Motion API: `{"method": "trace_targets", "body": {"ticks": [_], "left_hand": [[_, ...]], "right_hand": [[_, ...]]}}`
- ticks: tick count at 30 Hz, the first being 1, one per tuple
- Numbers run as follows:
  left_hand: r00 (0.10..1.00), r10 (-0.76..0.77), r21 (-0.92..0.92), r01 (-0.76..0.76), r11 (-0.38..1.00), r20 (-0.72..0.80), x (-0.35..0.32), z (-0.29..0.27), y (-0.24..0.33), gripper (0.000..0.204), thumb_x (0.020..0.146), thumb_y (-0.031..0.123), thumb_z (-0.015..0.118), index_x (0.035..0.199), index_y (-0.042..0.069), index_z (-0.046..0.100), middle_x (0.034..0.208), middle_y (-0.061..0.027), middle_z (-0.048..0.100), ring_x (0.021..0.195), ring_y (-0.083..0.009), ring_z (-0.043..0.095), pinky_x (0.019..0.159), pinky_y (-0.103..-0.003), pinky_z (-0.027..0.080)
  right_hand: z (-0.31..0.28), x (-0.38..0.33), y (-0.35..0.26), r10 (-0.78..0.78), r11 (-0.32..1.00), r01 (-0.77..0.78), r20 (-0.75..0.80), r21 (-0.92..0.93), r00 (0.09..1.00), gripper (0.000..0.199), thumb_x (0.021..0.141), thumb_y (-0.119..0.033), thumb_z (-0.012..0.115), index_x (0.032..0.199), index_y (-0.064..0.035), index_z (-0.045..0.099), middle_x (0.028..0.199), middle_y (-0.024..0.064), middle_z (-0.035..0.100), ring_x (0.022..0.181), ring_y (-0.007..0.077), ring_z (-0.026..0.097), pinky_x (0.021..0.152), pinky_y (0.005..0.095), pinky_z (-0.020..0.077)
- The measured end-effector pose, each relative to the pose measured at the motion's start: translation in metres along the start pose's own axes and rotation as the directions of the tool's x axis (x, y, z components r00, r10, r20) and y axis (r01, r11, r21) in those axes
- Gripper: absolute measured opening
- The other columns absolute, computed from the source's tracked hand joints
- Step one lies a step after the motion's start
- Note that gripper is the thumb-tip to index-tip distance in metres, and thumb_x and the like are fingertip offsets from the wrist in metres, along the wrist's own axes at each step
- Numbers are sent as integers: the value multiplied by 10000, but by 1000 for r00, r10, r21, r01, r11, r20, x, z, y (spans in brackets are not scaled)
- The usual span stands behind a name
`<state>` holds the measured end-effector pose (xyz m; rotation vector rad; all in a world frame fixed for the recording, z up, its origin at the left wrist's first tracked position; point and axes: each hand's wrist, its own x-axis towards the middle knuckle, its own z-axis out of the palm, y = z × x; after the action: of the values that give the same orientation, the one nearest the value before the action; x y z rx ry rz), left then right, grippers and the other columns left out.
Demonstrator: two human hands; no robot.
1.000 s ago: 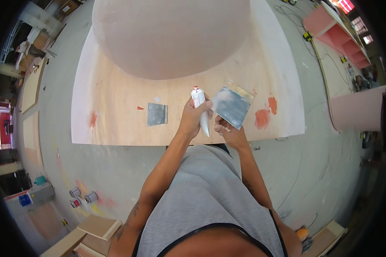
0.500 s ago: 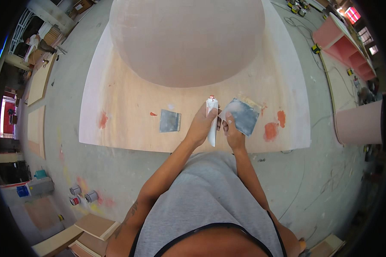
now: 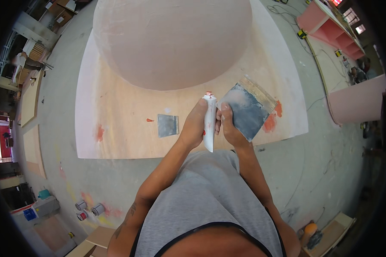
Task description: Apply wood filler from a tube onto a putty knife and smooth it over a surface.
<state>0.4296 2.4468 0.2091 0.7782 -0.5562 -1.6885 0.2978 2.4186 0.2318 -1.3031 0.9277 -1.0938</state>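
My left hand (image 3: pixel 194 125) grips a white tube (image 3: pixel 209 122) with a reddish nozzle, held upright in front of my chest. Right beside it my right hand (image 3: pixel 230 124) holds a wide grey metal scraper (image 3: pixel 245 109) by its lower corner, the blade tilted up to the right. The two hands touch at the tube. Below them lies a pale plywood sheet (image 3: pixel 116 141) on the floor. A big pinkish dome (image 3: pixel 171 40) sits on its far part.
A small grey square plate (image 3: pixel 167 125) lies on the sheet left of my hands. Red-orange smears (image 3: pixel 270 123) mark the sheet. Small cans (image 3: pixel 89 210) stand on the concrete floor at lower left. Pink shelving (image 3: pixel 330 32) and a pink panel (image 3: pixel 358 103) stand at right.
Both hands have risen closer to the camera with the tube and scraper. The view has shifted, so the sheet and dome look nearer.
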Motion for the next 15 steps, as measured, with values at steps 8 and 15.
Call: {"method": "trace_targets", "body": {"ticks": [8,15], "left_hand": [[992,46,109,-33,994,-121,-8,11,6,528,1047,562,363,1069,61,525,832,-62,582,602,-141,579,538,-268,509],[993,109,177,-99,979,-49,-9,11,8,496,1070,518,321,1129,61,505,838,-56,584,594,-127,572,529,-257,505]], "right_hand": [[11,2,-14,98,992,-93,-51,90,994,293,1025,-206,568,810,-8,585,596,33,544,424,105,523,390,264,446],[13,4,-23,-75,996,71,-69,-58,995,277,1016,-186,578,812,1,595,598,36,549,422,110,532,382,260,445]]}}
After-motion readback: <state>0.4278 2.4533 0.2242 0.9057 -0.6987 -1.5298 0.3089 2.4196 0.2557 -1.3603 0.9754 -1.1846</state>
